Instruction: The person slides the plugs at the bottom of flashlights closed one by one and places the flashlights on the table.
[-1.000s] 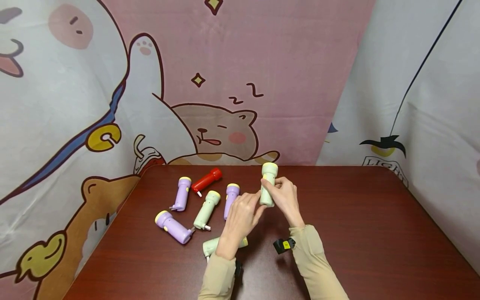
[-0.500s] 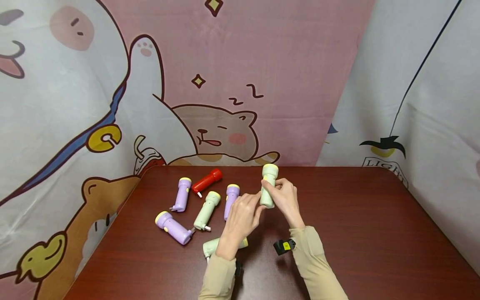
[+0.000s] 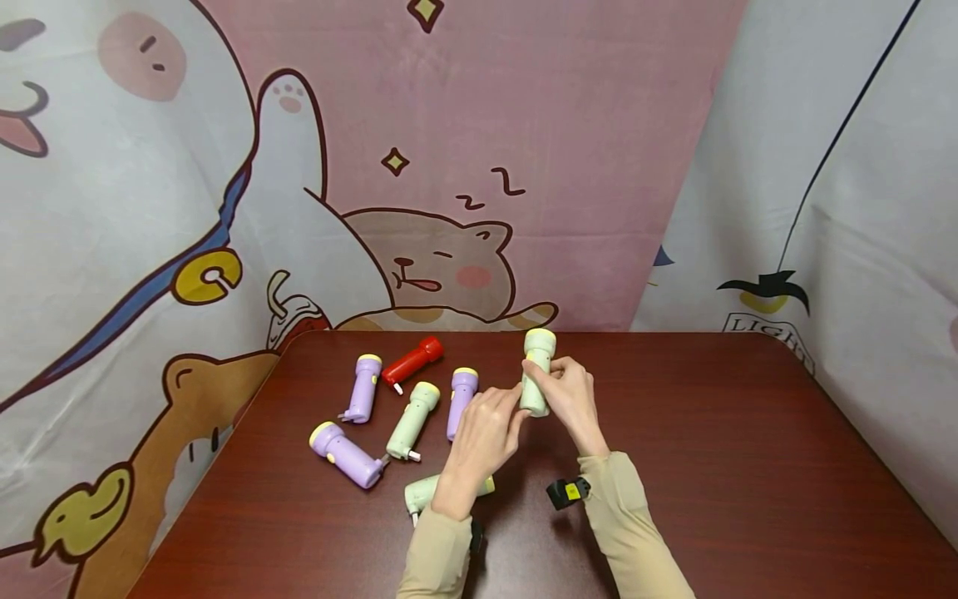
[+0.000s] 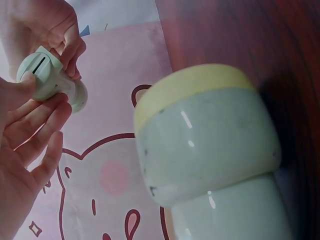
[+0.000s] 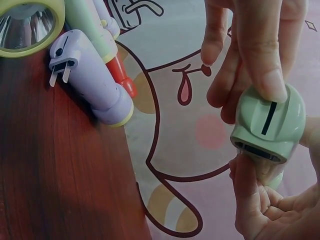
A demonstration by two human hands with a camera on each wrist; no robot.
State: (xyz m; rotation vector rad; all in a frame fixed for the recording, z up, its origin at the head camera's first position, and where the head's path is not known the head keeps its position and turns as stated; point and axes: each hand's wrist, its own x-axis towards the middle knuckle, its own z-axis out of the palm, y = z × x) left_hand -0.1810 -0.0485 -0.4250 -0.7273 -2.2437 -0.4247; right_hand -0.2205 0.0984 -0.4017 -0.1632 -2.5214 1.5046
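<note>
A red-brown, wood-grained table [image 3: 748,466] stretches beneath my forearms. Above it, my right hand [image 3: 572,395] pinches the body of a pale green plastic flashlight [image 3: 539,347], head turned away from me; my left hand [image 3: 482,433] pinches its base, the other fingers slightly apart. Leftward lie three lilac plastic flashlights [image 3: 362,391] with yellow rims, two more pale green flashlights [image 3: 410,426] and a slimmer red plastic flashlight [image 3: 412,363]. My left thumb touches the held one's thin black slot [image 5: 269,119].

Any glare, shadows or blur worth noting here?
Head: soft shadow on the table below the black wrist camera; left wrist: white glints on the near green flashlight; right wrist: dark shadow beside the purple flashlight, held green flashlight fairly sharp.
</note>
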